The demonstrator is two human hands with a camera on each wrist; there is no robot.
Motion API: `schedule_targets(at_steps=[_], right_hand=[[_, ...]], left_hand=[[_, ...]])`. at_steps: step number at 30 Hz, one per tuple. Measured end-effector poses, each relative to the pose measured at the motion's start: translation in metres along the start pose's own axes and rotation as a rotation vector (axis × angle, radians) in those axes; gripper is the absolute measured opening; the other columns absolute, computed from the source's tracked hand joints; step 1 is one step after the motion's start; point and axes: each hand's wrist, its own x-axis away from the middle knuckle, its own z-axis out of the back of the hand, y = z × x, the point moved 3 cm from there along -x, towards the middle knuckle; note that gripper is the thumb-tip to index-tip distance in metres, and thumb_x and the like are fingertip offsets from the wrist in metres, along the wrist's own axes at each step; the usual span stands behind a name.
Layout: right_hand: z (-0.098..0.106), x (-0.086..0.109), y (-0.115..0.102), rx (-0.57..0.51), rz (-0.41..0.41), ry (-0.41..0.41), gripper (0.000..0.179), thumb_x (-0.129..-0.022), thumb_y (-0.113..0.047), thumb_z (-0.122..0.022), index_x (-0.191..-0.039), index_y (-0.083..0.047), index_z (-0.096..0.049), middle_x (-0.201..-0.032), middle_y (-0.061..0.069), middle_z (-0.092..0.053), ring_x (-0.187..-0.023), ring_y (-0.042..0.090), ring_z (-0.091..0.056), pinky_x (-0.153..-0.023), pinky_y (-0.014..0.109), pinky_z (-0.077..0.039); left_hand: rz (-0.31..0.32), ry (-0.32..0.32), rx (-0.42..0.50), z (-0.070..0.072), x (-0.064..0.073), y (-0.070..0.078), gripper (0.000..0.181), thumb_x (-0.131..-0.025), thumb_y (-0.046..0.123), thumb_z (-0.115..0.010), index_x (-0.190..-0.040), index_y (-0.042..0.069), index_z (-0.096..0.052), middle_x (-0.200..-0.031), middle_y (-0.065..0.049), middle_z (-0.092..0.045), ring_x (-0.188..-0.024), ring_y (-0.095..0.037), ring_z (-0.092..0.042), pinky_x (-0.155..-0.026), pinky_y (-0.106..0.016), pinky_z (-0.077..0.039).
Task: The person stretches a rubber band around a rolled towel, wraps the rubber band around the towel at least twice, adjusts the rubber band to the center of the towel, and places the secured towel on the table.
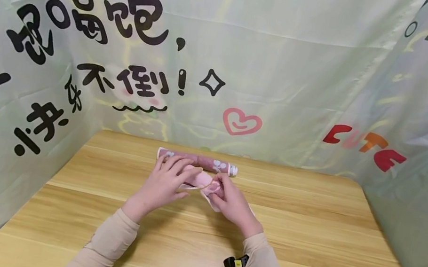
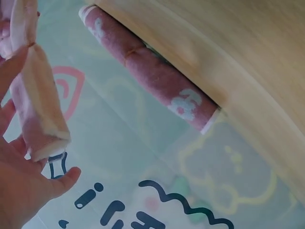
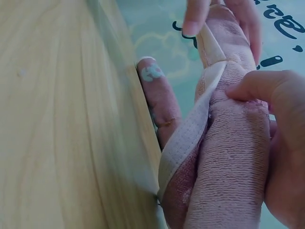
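Observation:
A rolled pink towel (image 1: 199, 178) with a pale edge strip is held between the two hands over the back of the table. A thin band (image 3: 227, 60) circles it partway along and draws it in. My right hand (image 1: 233, 201) grips the roll, its thumb (image 3: 257, 86) pressed on the towel near the band. The left hand (image 1: 164, 179) is at the other end; its fingers touch the roll from both sides, while its thumb (image 2: 64, 181) stands out apart. Some left fingertips are hidden behind the towel.
Behind the hands, a second rolled towel (image 1: 196, 161), darker pink with pale flower marks and a band at its middle, lies along the wooden table's (image 1: 307, 236) back edge. A printed cloth (image 1: 291, 85) hangs around the table. A small black device (image 1: 234, 264) is by the right wrist.

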Motion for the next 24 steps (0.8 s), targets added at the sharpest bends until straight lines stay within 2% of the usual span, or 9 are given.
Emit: schedule_targets(at_steps=[4,6,10,12,20,24], right_hand=[[0.001,0.000,0.000,-0.015,0.006,-0.019,0.031,-0.091,-0.017,-0.067,-0.116,-0.013,-0.049,-0.095,0.002,-0.059,-0.078,0.014,-0.049,-0.069,0.025,-0.042],[0.000,0.000,0.000,-0.036,-0.002,-0.036,0.032,-0.090,-0.015,-0.067,-0.117,-0.013,-0.050,-0.101,0.004,-0.062,-0.083,0.013,-0.053,-0.073,0.026,-0.046],[-0.001,0.000,0.002,-0.061,-0.006,-0.059,0.033,-0.091,-0.015,-0.067,-0.118,-0.013,-0.051,-0.106,0.005,-0.064,-0.085,0.013,-0.054,-0.077,0.027,-0.047],[-0.001,0.000,0.003,-0.061,0.003,-0.061,0.033,-0.091,-0.015,-0.067,-0.119,-0.012,-0.051,-0.104,0.005,-0.064,-0.082,0.012,-0.053,-0.074,0.026,-0.046],[-0.002,0.001,-0.001,-0.048,0.009,-0.068,0.033,-0.090,-0.017,-0.069,-0.119,-0.013,-0.054,-0.105,0.003,-0.064,-0.086,0.012,-0.054,-0.078,0.028,-0.047],[-0.003,0.001,-0.008,-0.010,0.076,-0.025,0.032,-0.088,-0.016,-0.070,-0.118,-0.012,-0.058,-0.109,0.003,-0.063,-0.091,0.013,-0.055,-0.080,0.029,-0.049]], left_hand=[[0.010,-0.006,-0.012,-0.002,0.001,0.000,0.070,-0.070,0.032,-0.085,-0.134,0.026,-0.057,-0.129,-0.005,-0.059,-0.122,-0.030,-0.053,-0.103,-0.061,-0.037],[0.011,-0.001,-0.016,-0.002,0.002,-0.001,0.064,-0.074,0.029,-0.083,-0.133,0.025,-0.058,-0.126,-0.004,-0.061,-0.120,-0.028,-0.053,-0.103,-0.060,-0.037],[-0.002,0.022,-0.028,-0.002,0.003,-0.001,0.055,-0.077,0.027,-0.080,-0.129,0.024,-0.061,-0.116,-0.001,-0.064,-0.111,-0.026,-0.056,-0.100,-0.056,-0.040],[-0.006,0.035,-0.028,-0.002,0.003,0.000,0.050,-0.079,0.028,-0.079,-0.126,0.024,-0.063,-0.111,0.000,-0.065,-0.106,-0.026,-0.057,-0.100,-0.056,-0.040],[0.003,0.023,0.002,-0.002,0.003,-0.002,0.031,-0.085,0.029,-0.071,-0.114,0.020,-0.067,-0.103,0.000,-0.070,-0.095,-0.024,-0.058,-0.101,-0.054,-0.038],[0.015,0.010,0.005,-0.002,0.004,-0.004,0.029,-0.084,0.029,-0.072,-0.111,0.019,-0.068,-0.103,0.000,-0.070,-0.093,-0.024,-0.058,-0.101,-0.054,-0.038]])
